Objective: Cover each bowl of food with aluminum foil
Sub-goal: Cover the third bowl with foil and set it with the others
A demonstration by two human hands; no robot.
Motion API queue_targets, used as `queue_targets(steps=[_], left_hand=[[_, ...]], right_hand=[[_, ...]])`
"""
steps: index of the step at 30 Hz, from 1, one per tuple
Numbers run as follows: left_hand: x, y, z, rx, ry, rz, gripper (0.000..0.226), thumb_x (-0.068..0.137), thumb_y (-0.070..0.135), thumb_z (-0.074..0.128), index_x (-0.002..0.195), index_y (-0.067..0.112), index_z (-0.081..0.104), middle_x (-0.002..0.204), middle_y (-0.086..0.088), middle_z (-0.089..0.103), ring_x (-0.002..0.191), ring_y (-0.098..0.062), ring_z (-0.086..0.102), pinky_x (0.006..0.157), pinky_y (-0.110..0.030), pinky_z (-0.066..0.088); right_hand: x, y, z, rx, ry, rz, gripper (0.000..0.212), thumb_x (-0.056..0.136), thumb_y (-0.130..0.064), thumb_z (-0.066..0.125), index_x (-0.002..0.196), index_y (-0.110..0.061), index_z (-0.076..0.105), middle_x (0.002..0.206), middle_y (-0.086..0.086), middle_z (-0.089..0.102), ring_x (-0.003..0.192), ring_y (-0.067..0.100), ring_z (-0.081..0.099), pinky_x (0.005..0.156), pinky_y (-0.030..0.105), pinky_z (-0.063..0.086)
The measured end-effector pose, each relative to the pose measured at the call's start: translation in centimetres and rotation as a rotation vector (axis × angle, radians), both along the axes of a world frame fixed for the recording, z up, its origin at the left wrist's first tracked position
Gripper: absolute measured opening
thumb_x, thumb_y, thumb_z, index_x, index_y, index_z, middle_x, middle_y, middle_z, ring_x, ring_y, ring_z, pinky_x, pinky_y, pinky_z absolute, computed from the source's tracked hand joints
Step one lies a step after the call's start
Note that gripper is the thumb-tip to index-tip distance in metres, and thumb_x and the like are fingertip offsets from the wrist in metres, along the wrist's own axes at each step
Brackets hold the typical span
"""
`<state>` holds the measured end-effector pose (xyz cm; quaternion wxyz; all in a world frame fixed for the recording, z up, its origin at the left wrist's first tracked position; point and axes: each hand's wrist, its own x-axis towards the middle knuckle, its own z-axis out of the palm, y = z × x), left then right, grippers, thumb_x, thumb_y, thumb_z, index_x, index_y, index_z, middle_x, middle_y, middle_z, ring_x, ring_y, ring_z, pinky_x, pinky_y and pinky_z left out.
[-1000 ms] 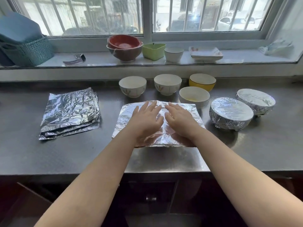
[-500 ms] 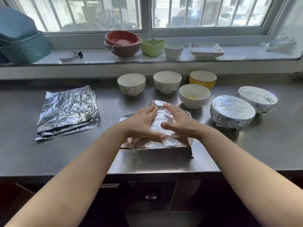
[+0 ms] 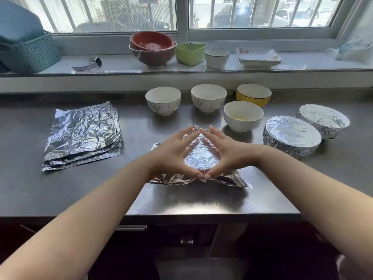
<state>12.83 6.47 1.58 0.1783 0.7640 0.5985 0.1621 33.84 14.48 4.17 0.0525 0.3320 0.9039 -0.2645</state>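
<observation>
A foil sheet (image 3: 200, 157) lies draped over a bowl at the middle of the steel counter (image 3: 201, 201); the bowl itself is hidden. My left hand (image 3: 171, 156) and my right hand (image 3: 229, 151) curl round its rim from either side, thumbs and fingertips meeting, and press the foil down. The foil's loose corners stick out at the front. Two foil-covered bowls (image 3: 291, 136) (image 3: 324, 120) stand at the right. Behind stand uncovered bowls: two white (image 3: 163, 100) (image 3: 208, 97), a yellow one (image 3: 253, 94), and a white one (image 3: 243, 116) with yellow food.
A stack of foil sheets (image 3: 82, 134) lies at the left of the counter. On the windowsill stand stacked red bowls (image 3: 152, 48), a green container (image 3: 190, 53), a white cup (image 3: 217, 57), plates (image 3: 258, 56), a teal basket (image 3: 30, 51) and a watch (image 3: 88, 64).
My hands went from lying flat on the spread foil to curling round the bowl's rim. The foil has been pushed down at the sides, so it now shows the bowl's round top.
</observation>
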Motion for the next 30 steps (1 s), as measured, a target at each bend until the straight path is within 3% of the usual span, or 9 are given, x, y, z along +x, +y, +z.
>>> queue_targets(steps=[3,8,12,15,18,20,23,25,30], left_hand=[[0.2,-0.8,-0.8,0.084,-0.250,-0.001,0.115,0.056,0.058,0.086,0.150,0.043,0.021,0.153,0.021,0.010,0.146,-0.007,0.015,0.117,-0.042,0.029],[0.5,-1.4,-1.1,0.206,-0.293,0.037,0.116,0.056,0.055,0.086,0.150,0.036,0.020,0.152,0.013,0.015,0.144,-0.003,0.017,0.118,-0.034,0.026],[0.7,-1.8,-2.4,0.259,-0.395,0.104,0.116,0.057,0.055,0.084,0.150,0.033,0.018,0.151,0.008,0.018,0.142,-0.001,0.020,0.110,-0.018,0.031],[1.2,-2.6,-3.3,0.171,-0.609,0.187,0.117,0.061,0.033,0.091,0.150,0.035,0.014,0.148,0.010,0.022,0.136,0.002,0.031,0.088,-0.013,0.048],[1.9,-2.8,-3.6,0.085,-0.762,0.182,0.117,0.067,-0.010,0.080,0.151,0.019,0.004,0.131,0.024,0.025,0.104,0.032,0.042,0.074,-0.006,0.048],[2.2,-2.7,-3.6,0.062,-0.806,0.185,0.119,0.067,-0.018,0.075,0.151,0.015,-0.003,0.124,0.025,0.027,0.096,0.039,0.039,0.074,0.000,0.044],[1.6,-2.5,-4.2,0.047,-0.834,0.207,0.128,0.066,-0.018,0.076,0.151,0.021,-0.011,0.126,0.014,0.035,0.110,0.028,0.044,0.081,-0.005,0.045],[1.3,-2.4,-4.8,0.046,-0.833,0.221,0.132,0.065,-0.014,0.079,0.150,0.026,-0.014,0.130,0.013,0.035,0.116,0.018,0.048,0.086,-0.011,0.048],[1.5,-2.7,-5.0,0.088,-0.814,0.244,0.136,0.056,0.025,0.086,0.144,0.044,-0.016,0.138,0.009,0.037,0.132,-0.015,0.047,0.105,-0.042,0.045]], right_hand=[[0.2,0.0,-0.8,0.004,0.096,-0.019,0.139,0.056,-0.061,0.085,0.150,-0.046,-0.015,0.162,-0.005,-0.023,0.150,0.015,-0.014,0.120,0.035,0.006],[1.2,-0.6,-2.9,-0.036,0.374,-0.108,0.139,0.052,-0.059,0.085,0.155,-0.035,-0.005,0.160,-0.011,0.003,0.148,0.008,0.006,0.120,0.032,0.020],[1.4,-2.0,-4.9,-0.254,0.724,-0.227,0.135,0.055,-0.032,0.092,0.154,-0.040,0.001,0.150,-0.022,0.002,0.141,0.015,0.027,0.077,0.032,0.060],[1.1,-2.1,-6.2,-0.338,0.810,-0.226,0.136,0.054,-0.028,0.093,0.149,-0.053,-0.001,0.161,-0.007,-0.006,0.098,0.031,0.071,0.072,0.041,0.061],[0.8,-2.5,-6.7,-0.367,0.847,-0.262,0.137,0.066,-0.001,0.087,0.149,-0.049,-0.010,0.162,0.017,-0.008,0.071,0.023,0.075,0.065,0.025,0.057],[0.5,-3.0,-6.7,-0.398,0.891,-0.254,0.135,0.071,0.014,0.077,0.149,-0.044,-0.015,0.163,0.007,-0.013,0.072,0.020,0.075,0.067,0.022,0.056],[0.7,-2.9,-7.4,-0.438,0.923,-0.231,0.133,0.075,0.022,0.068,0.147,-0.043,-0.023,0.150,-0.004,0.041,0.075,0.018,0.075,0.070,0.022,0.057],[0.8,-2.9,-7.4,-0.467,0.891,-0.244,0.131,0.078,0.022,0.065,0.144,-0.041,-0.029,0.093,-0.004,0.076,0.069,0.013,0.074,0.068,0.018,0.054],[0.7,-3.3,-7.1,-0.533,0.873,-0.250,0.133,0.078,0.022,0.065,0.143,-0.043,-0.031,0.075,0.000,0.076,0.071,0.016,0.074,0.070,0.019,0.055]])
